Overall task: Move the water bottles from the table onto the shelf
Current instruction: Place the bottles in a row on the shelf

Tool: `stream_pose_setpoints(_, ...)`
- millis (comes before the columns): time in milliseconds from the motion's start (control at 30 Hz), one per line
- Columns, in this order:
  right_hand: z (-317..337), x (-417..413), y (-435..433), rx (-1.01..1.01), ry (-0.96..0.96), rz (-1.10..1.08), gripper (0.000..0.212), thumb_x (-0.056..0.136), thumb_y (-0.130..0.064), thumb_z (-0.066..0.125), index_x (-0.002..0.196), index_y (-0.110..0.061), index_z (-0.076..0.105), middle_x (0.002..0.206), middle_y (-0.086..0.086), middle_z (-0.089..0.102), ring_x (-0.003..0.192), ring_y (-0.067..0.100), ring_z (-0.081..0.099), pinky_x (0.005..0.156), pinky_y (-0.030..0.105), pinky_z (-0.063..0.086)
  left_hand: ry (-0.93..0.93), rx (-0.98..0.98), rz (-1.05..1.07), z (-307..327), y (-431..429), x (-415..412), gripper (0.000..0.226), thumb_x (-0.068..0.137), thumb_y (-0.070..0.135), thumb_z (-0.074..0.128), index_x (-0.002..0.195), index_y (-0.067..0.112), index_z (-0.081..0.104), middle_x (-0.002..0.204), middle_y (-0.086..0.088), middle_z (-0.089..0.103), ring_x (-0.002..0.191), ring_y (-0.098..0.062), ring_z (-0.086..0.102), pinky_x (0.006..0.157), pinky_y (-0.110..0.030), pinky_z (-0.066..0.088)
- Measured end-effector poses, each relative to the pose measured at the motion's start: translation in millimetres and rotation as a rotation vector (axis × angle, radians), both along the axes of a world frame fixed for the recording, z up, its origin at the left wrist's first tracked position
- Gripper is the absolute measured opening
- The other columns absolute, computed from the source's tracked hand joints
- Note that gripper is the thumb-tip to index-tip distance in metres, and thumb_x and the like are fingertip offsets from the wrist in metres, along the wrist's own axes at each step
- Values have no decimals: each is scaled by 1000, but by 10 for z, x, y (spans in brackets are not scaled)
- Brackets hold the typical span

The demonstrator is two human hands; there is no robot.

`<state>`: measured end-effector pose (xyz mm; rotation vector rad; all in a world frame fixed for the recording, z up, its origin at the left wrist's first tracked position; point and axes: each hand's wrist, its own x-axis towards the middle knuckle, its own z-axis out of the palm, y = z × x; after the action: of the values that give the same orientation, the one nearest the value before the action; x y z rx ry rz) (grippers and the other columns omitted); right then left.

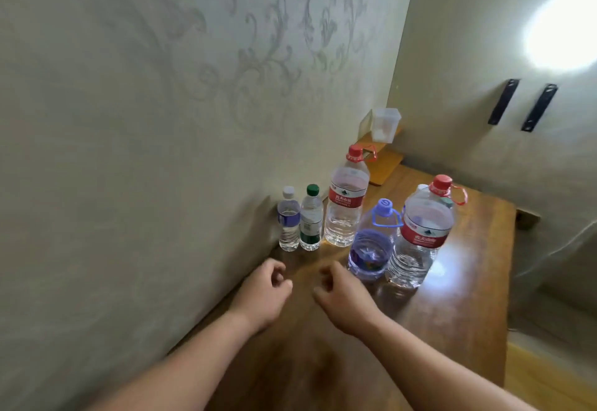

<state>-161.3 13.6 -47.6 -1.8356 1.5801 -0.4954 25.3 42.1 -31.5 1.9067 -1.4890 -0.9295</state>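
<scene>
Several water bottles stand on a brown wooden table [452,313] by the wall. At the left are a small purple-label bottle [288,220] and a small green-cap bottle [311,218]. Beside them rises a tall red-cap bottle [345,197]. Nearer me stand a purple jug with a handle [371,242] and a second big red-cap bottle [421,233]. Another cap peeks out behind that one. My left hand [263,294] and my right hand [342,297] hover over the table just short of the bottles, fingers loosely curled, holding nothing.
A light wooden shelf [386,166] sits beyond the table in the corner, with a translucent plastic container [385,128] on it. Two black brackets [504,100] are fixed to the right wall. Patterned wallpaper runs along the table's left side. A bright light glares at upper right.
</scene>
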Motion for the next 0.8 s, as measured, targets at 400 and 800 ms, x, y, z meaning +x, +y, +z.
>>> stream_pose_setpoints(400,-399,362,-1825,-72,-71,-122,66,91,-28,71,147,-26,36,133,9,63,122,35,66,97,51,56,-32,-61,201,-244,-1499,-368,50,98,22,66,145,19,52,136,-2,62,120,-24,63,97,-29,46)
stream_pose_setpoints(800,-335,407,-1438,-190,-64,-228,60,85,-46,81,131,-34,44,120,5,71,109,31,69,88,44,57,-55,24,147,-456,-765,-217,46,95,25,69,138,23,55,134,-1,67,125,-22,63,109,-34,48)
